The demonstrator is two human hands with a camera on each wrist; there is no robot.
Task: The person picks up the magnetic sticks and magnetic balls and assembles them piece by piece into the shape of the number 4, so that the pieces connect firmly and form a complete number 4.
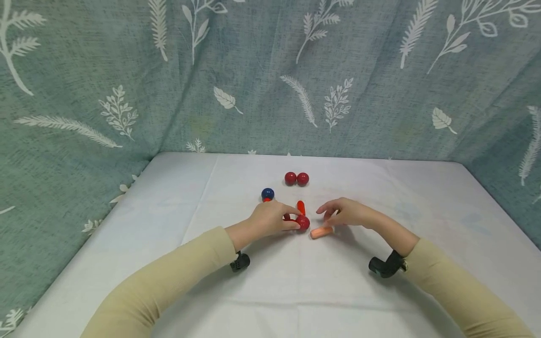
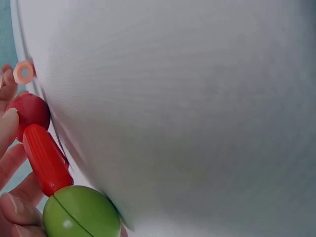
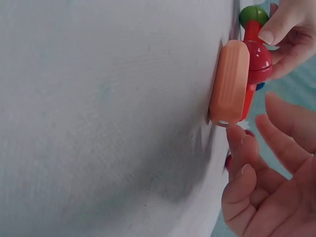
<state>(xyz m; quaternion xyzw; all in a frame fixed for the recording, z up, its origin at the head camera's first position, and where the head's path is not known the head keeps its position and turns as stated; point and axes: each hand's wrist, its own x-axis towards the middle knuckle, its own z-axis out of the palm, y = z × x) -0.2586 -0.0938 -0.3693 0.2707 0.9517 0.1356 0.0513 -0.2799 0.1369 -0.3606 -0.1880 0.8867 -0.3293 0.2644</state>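
Left hand (image 1: 267,219) pinches a red ball (image 1: 303,224) between thumb and fingers; ball meets a red rod (image 2: 45,159) running to a green ball (image 2: 81,213); right hand (image 1: 345,212), fingers apart, is at the end of an orange rod (image 1: 321,232) lying on white cloth (image 1: 338,291), contact uncertain; blue ball (image 1: 267,193), two more red balls (image 1: 290,178) lie beyond.

Our left arm (image 1: 177,274) and right arm (image 1: 458,286) reach in from the lower corners, angled toward each other. Our left hand (image 1: 269,219) pinches, thumb and fingers bent; our right hand (image 1: 345,211) is near it, apart, fingers loosely curved.
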